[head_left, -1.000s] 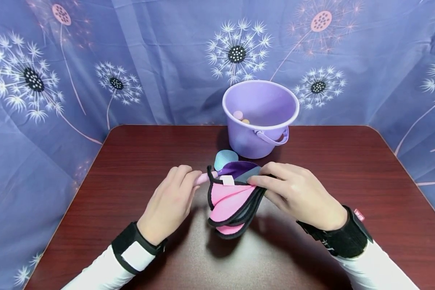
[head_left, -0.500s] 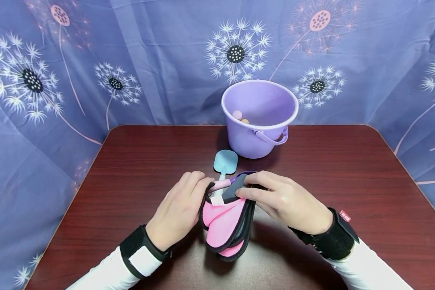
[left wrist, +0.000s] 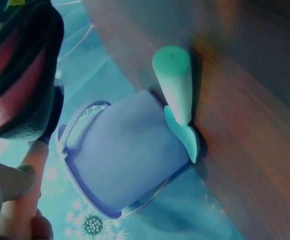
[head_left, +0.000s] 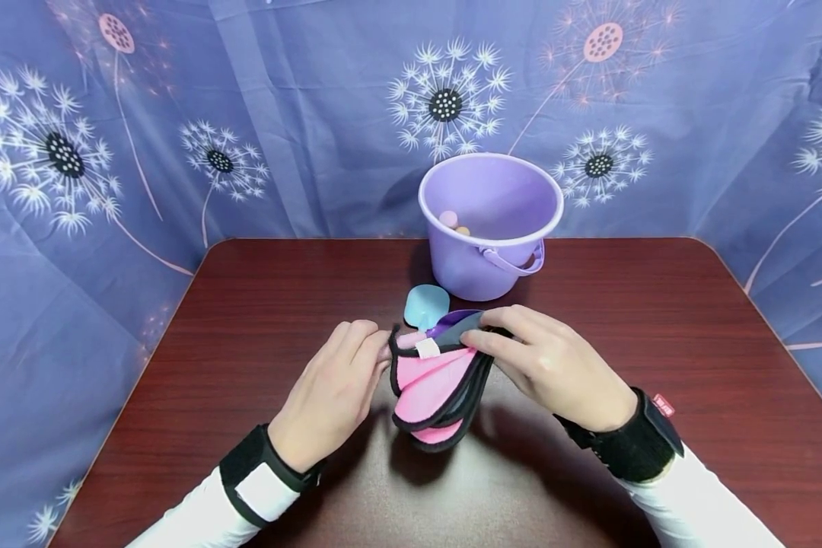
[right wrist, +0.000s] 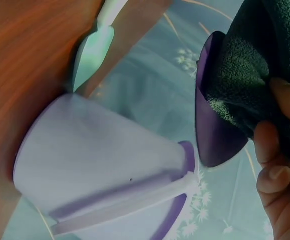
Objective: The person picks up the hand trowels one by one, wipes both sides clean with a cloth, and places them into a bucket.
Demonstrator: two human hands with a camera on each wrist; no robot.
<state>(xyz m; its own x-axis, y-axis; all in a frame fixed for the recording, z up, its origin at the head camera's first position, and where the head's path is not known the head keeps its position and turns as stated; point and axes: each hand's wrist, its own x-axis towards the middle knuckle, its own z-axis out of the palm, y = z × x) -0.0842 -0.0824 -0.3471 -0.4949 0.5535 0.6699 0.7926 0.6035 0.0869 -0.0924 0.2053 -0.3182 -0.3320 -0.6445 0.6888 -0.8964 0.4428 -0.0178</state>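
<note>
My left hand (head_left: 325, 396) grips the pink handle of a toy shovel, whose purple blade (right wrist: 215, 135) points away to the right. In the left wrist view, fingers and thumb wrap round that pink handle (left wrist: 22, 210). With its fingertips my right hand (head_left: 562, 369) pinches a cloth (head_left: 434, 392) against the blade. The cloth is pink and dark grey, edged in black, with a white tag, and hangs in folds over the table. It covers part of the blade. Just beyond, a second toy shovel (head_left: 426, 304) with a light teal blade lies on the table, its handle partly hidden.
A purple bucket (head_left: 462, 270) stands upright at the table's back, its handle hanging down in front. Inside show a rounded pink end (head_left: 448, 219) and a tan one (head_left: 463, 230). The dark red wooden table (head_left: 281, 281) meets a blue floral curtain (head_left: 329, 114).
Cloth and purple shovel came toward me, covering more of the blade, then went forward again. Both hands moved with them. The bucket and teal shovel stayed put.
</note>
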